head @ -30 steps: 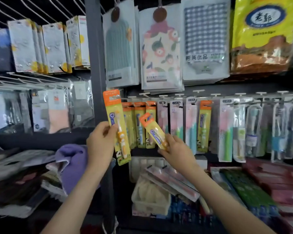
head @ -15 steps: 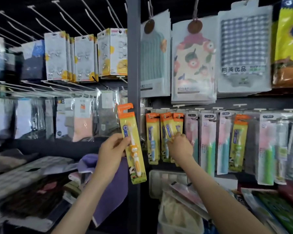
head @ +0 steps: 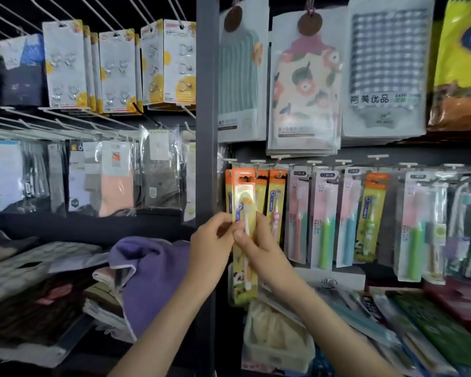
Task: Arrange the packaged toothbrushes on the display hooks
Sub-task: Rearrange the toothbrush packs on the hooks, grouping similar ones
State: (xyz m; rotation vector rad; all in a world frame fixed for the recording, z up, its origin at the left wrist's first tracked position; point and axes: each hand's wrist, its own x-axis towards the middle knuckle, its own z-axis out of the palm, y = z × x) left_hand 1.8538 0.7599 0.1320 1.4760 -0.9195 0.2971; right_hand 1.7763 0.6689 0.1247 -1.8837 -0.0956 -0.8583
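Both hands are raised at the toothbrush row, just right of the dark upright post (head: 206, 131).

The left hand (head: 214, 242) pinches the left edge of a yellow toothbrush pack (head: 244, 202), with its fingers curled against the card. The right hand (head: 260, 247) pinches the same pack from the right, thumb on the front face and fingers behind. The two hands are touching at mid-height on the pack.

The pack is upright. Its orange header is level with the headers of the hung yellow packs (head: 276, 202) and overlaps the leftmost of them. Its lower end hangs below the hands. Whether its slot is on a hook cannot be told.

To the right, pink-backed toothbrush packs (head: 324, 221) hang side by side from the display hooks (head: 343, 161). One more yellow-green pack (head: 370, 219) sits among them.

Bagged towels (head: 305, 85) hang above the row. A clear bin (head: 278, 341) sits below the hands.

Left of the post are cards of adhesive hooks (head: 65, 63), bagged socks (head: 114, 178) and a purple cloth (head: 152, 273) on folded stock.
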